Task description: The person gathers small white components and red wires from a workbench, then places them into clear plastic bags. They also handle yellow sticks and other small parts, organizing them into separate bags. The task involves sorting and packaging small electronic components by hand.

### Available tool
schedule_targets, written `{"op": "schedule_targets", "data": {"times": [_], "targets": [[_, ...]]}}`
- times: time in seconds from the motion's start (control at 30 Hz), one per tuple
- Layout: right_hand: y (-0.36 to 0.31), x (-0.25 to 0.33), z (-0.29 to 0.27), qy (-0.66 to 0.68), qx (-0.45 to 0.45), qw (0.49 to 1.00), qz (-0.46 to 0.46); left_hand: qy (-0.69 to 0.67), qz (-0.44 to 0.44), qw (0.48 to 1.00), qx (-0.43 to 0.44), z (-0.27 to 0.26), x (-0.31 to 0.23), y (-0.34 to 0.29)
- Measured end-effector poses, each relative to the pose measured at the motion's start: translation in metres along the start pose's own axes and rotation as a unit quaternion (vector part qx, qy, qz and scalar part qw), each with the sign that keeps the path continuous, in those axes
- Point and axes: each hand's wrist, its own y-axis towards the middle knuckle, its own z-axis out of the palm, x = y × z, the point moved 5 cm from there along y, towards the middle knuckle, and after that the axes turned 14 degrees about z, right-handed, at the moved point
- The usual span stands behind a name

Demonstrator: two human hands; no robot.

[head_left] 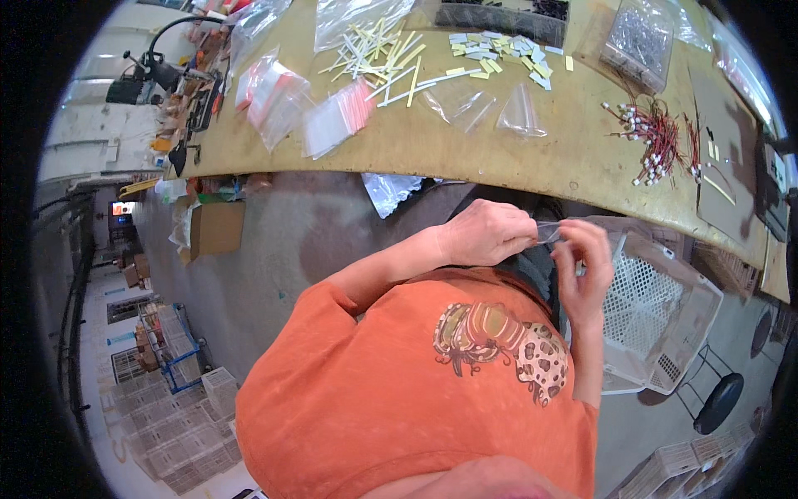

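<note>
2 hands (490,233), 1 clear bag (555,230), 1 white crate (665,312), 1 cardboard box (218,228).

A small assembly workshop: a long yellowish bench (465,158) carries heaps of clear zip bags (320,112), cut yellow and white strips (391,58) and a bundle of red wires (657,137) (white connectors on their ends). Below lie a bare concrete floor (316,241), white plastic crates (665,312) and a cardboard box (216,229).
</note>
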Motion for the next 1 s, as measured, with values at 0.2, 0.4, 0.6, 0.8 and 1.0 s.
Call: {"op": "schedule_targets", "data": {"times": [0.2, 0.4, 0.6, 0.8, 1.0], "targets": [[0.013, 0.017, 0.011, -0.183, 0.203, 0.961, -0.045, 0.005, -0.002, 0.997, 0.083, -0.026, -0.011, -0.001], [0.011, 0.023, 0.027, -0.143, 0.200, 0.969, -0.029, 0.020, -0.245, 0.957, -0.151, -0.121, 0.031, -0.027], [0.013, 0.025, 0.062, -0.167, 0.138, 0.976, -0.020, 0.382, -0.262, 0.878, -0.117, -0.172, 0.099, -0.052], [0.016, 0.036, 0.065, -0.194, 0.143, 0.970, -0.040, 0.399, -0.264, 0.873, -0.091, -0.174, 0.114, -0.061], [0.025, 0.047, 0.052, -0.220, 0.085, 0.968, -0.091, 0.097, -0.272, 0.897, -0.335, -0.194, 0.078, -0.068]]}}
